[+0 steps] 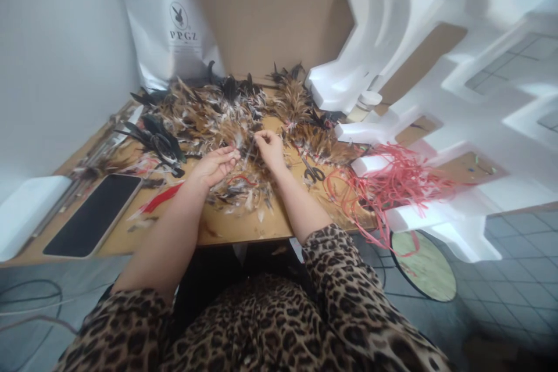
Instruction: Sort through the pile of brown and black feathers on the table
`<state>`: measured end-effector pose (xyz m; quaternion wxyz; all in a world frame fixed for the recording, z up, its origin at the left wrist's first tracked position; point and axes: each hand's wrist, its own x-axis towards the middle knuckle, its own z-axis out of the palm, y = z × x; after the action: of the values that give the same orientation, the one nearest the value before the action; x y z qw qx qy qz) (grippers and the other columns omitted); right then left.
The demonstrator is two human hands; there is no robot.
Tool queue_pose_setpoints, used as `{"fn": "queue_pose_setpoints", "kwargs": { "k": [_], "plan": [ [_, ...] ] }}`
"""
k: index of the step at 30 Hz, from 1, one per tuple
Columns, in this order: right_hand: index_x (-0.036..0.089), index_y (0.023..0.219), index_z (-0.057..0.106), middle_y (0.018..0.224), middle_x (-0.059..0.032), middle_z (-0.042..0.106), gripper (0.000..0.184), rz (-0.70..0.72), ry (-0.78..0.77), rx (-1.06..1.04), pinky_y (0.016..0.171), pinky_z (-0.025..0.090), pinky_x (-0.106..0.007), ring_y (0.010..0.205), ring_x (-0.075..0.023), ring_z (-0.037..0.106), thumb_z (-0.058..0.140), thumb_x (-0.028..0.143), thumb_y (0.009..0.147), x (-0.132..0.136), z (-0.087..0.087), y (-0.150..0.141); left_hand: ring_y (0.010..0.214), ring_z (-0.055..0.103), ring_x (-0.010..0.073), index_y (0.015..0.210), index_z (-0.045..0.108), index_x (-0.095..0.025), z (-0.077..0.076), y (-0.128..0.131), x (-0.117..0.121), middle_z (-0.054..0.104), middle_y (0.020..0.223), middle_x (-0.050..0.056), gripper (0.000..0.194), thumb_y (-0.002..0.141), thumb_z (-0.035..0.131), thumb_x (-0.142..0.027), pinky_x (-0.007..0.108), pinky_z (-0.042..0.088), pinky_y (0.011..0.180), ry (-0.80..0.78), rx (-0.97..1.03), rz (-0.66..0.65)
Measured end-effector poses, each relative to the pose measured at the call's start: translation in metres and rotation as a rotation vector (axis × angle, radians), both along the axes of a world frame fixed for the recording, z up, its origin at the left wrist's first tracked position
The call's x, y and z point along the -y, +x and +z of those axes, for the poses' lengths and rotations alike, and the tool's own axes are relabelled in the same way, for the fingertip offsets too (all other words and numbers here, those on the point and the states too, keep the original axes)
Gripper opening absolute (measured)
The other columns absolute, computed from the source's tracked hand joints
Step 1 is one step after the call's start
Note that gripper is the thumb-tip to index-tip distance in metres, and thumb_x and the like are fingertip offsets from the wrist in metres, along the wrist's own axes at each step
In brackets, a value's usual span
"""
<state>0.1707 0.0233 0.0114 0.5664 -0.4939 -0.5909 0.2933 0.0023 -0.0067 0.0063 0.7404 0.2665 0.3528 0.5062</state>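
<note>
My left hand (217, 166) reaches in from the left over the wooden table, palm partly up. Its fingertips are pinched together at a small pale feather (238, 140). Across from it, my right hand (271, 152) is closed in a pinch, back of the hand up. A thin pale strand (250, 154) hangs down from its fingertips; whether it is thread or a feather shaft I cannot tell. Beneath and behind both hands spreads a heap of brown and white feathers (187, 106). Loose feathers (248, 197) lie on the near tabletop below my hands.
Black scissors (314, 174) lie right of my right hand. Tangled red ribbon strips (392, 177) spill over white foam pieces (462, 212) at the right. A dark-screened phone (93, 215), a white box (32, 215) and dark feathers (159, 139) lie left. A round stool (422, 264) stands below.
</note>
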Motion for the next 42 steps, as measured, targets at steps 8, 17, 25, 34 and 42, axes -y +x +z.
{"fn": "queue_pose_setpoints", "kwargs": {
  "k": [8, 17, 25, 34, 42],
  "plan": [
    [0.015, 0.076, 0.060, 0.064, 0.0033, 0.061, 0.025, 0.395, -0.487, -0.442, 0.044, 0.032, -0.016, 0.047, -0.0042, 0.047, 0.070, 0.034, 0.062, 0.016, 0.012, -0.010, 0.063, 0.060, 0.0028, 0.079, 0.064, -0.013, 0.001, 0.000, 0.002, 0.065, 0.074, 0.003, 0.018, 0.070, 0.060, 0.002, 0.007, 0.046, 0.055, 0.035, 0.047, -0.075],
    [0.015, 0.069, 0.057, 0.058, 0.0046, 0.058, 0.028, 0.432, -0.410, -0.459, 0.048, 0.034, -0.016, 0.049, -0.0042, 0.047, 0.073, 0.035, 0.057, 0.025, 0.009, -0.013, 0.062, 0.061, 0.0063, 0.081, 0.067, -0.010, -0.002, 0.003, 0.003, 0.067, 0.073, 0.006, 0.018, 0.065, 0.066, -0.001, 0.012, 0.048, 0.055, 0.131, -0.020, -0.101],
    [0.014, 0.060, 0.055, 0.052, 0.0052, 0.054, 0.021, 0.320, -0.301, -0.247, 0.054, 0.035, -0.019, 0.050, -0.0056, 0.045, 0.066, 0.032, 0.061, 0.031, 0.011, -0.012, 0.064, 0.064, 0.0111, 0.078, 0.066, -0.011, -0.005, 0.008, 0.006, 0.069, 0.072, 0.006, 0.027, 0.055, 0.079, -0.020, 0.020, 0.050, 0.062, 0.218, -0.269, -0.015],
    [0.014, 0.061, 0.054, 0.049, 0.0059, 0.053, 0.016, 0.254, -0.346, -0.151, 0.052, 0.033, -0.019, 0.048, -0.0059, 0.045, 0.063, 0.027, 0.064, 0.030, 0.007, -0.014, 0.040, 0.047, 0.0055, 0.072, 0.066, -0.012, -0.015, 0.005, -0.003, 0.061, 0.051, -0.002, 0.030, 0.050, 0.080, -0.027, 0.017, 0.031, 0.041, 0.302, -0.534, 0.133],
    [0.011, 0.060, 0.059, 0.052, 0.0021, 0.059, 0.021, 0.493, -0.345, -0.298, 0.051, 0.033, -0.019, 0.048, -0.0050, 0.046, 0.066, 0.031, 0.062, 0.026, 0.004, -0.007, 0.053, 0.056, 0.0048, 0.072, 0.069, -0.010, -0.010, 0.002, 0.002, 0.068, 0.068, 0.005, 0.023, 0.054, 0.079, -0.019, 0.014, 0.043, 0.050, 0.195, -0.195, -0.101]
  ]
}}
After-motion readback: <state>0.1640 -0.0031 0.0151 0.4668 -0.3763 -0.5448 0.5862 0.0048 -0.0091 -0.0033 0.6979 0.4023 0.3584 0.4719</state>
